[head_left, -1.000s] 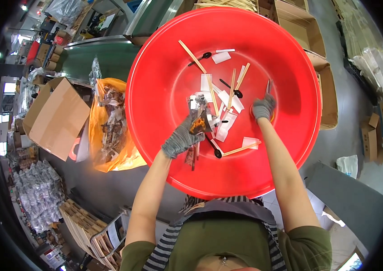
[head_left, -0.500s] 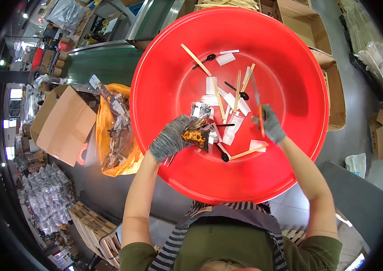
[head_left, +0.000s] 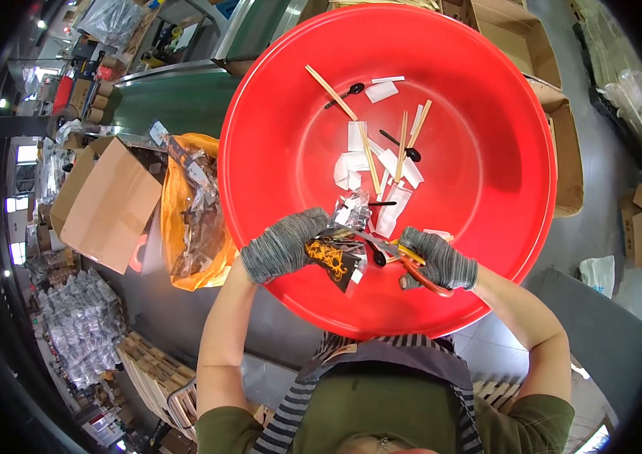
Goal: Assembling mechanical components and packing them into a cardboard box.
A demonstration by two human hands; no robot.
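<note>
A large red plastic basin (head_left: 487,76) fills the middle of the view. Over its near left part my gloved left hand (head_left: 285,244) is closed on a black plastic packet (head_left: 327,259) with orange markings. Scissors (head_left: 434,287) with orange handles are in my gloved right hand (head_left: 440,259), their blades pointing left and lying across the packet's upper part. Whether the blades are cutting cannot be made out. Just above sits a crumpled clear wrapper (head_left: 352,209). Inside the basin lie wooden chopsticks (head_left: 370,163), black plastic spoons (head_left: 412,154) and white paper pieces (head_left: 393,212).
An orange bag (head_left: 176,219) of torn wrappers stands left of the basin, beside an open cardboard box (head_left: 109,208). Behind them runs a green conveyor belt (head_left: 162,102). More open cartons (head_left: 514,38) stand at the back right.
My right hand has come left and nearer to me, swinging the scissors from upright to pointing left, so the blades now reach the packet. My left hand stays around the packet, slightly lower.
</note>
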